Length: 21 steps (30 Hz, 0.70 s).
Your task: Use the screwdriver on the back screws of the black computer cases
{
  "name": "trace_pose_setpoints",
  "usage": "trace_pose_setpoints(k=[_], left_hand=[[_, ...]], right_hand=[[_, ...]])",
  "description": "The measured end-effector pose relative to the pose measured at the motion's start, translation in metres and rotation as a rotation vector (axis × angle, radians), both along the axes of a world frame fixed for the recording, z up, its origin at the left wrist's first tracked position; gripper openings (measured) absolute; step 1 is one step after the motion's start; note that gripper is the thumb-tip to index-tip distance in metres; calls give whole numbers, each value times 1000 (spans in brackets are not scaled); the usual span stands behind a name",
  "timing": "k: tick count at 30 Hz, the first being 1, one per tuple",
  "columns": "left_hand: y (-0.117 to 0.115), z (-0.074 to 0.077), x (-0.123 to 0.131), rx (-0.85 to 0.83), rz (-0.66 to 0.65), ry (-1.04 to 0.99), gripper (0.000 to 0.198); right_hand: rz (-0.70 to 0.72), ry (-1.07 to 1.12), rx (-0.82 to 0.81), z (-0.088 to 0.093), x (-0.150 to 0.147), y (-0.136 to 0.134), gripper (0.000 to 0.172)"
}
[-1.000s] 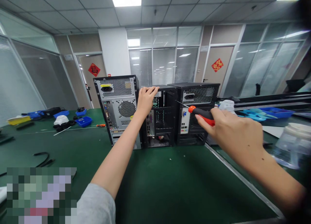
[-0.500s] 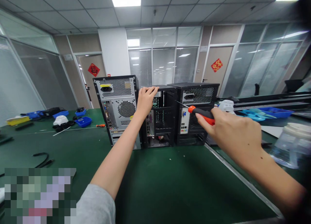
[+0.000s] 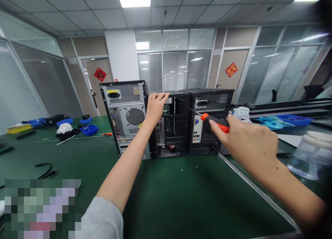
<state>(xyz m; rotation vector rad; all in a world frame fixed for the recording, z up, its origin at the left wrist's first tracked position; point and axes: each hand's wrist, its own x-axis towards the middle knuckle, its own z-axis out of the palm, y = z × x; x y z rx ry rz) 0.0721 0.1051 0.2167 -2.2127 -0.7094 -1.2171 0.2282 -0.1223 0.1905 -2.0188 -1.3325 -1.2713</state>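
Three computer cases stand side by side on the green tabletop (image 3: pixel 166 201), backs toward me. My left hand (image 3: pixel 155 109) has its fingers over the top edge of the middle computer case (image 3: pixel 183 132), whose rear has open gaps; its thumb is hidden. Wrapped round an orange-and-black screwdriver (image 3: pixel 219 123), my right hand (image 3: pixel 252 139) holds it nearly level, pointing left. The thin shaft's tip is at the right rear edge of the middle case; whether it sits on a screw is too small to tell.
A silver-backed case (image 3: pixel 120 120) stands left, a black case (image 3: pixel 214 92) right. Two tiny pieces lie in front. Farther left are a blue tray (image 3: pixel 89 129), another orange screwdriver (image 3: pixel 107 134) and a black cable (image 3: pixel 48 171). A clear plastic jar (image 3: pixel 306 159) stands right.
My right hand and wrist have shifted very slightly, with the screwdriver tip still at the same edge. The left hand and the cases have not moved.
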Motion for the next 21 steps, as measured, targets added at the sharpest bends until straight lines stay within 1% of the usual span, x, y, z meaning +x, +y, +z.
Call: trace_pose_setpoints(k=[8,15,21], left_hand=[[3,-1,0,2,-13,-6,49],[2,-1,0,15,-5,-2,49],[2,-1,0,1,-14,-3,50]], right_hand=[[-39,-24,-6,2,1,1,51],[-55,47,-76,7,-3,-1,56],[-51,91,-111,10,-2,-3,56]])
